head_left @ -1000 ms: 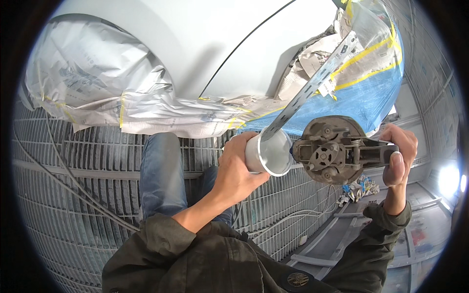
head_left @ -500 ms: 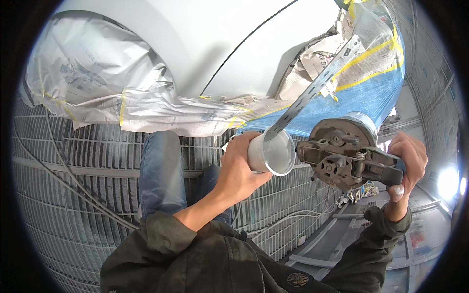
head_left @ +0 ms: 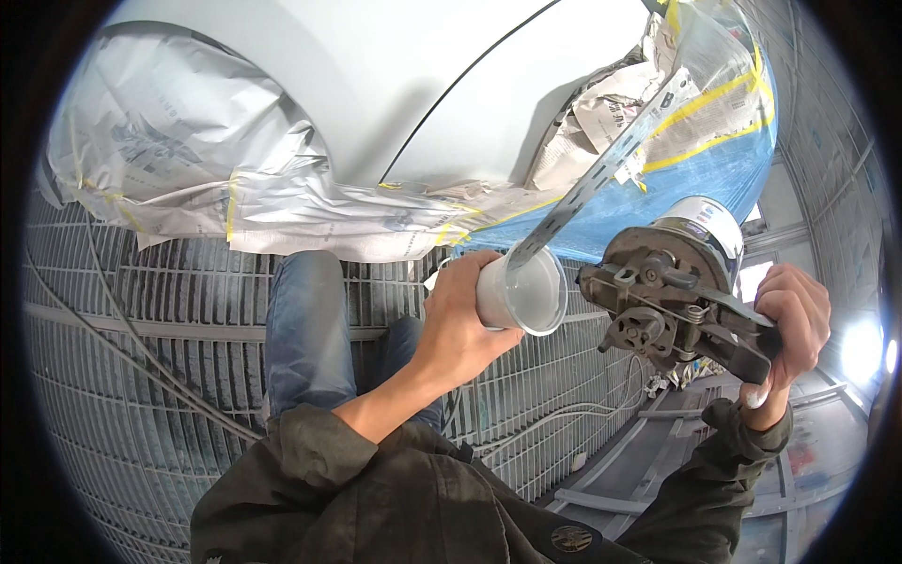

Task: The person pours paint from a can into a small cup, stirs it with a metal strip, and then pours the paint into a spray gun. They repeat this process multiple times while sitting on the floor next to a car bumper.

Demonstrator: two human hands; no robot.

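Note:
My left hand grips a white cup holding grey paint, tipped with its mouth toward the right. A long perforated metal stir stick stands in the cup and leans up to the right. My right hand holds the black handle of a paint can fitted with a dark mechanical pouring lid. The can lies tilted on its side, lid facing the cup, close beside it but apart from it.
A silver car body panel fills the top, its edges masked with newspaper, blue film and yellow tape. A metal floor grating lies below. My jeans-clad leg rests on it. Hoses run across the grating at left.
The paint can in my right hand has tilted and shifted right and slightly down. The cup in my left hand has stayed almost still.

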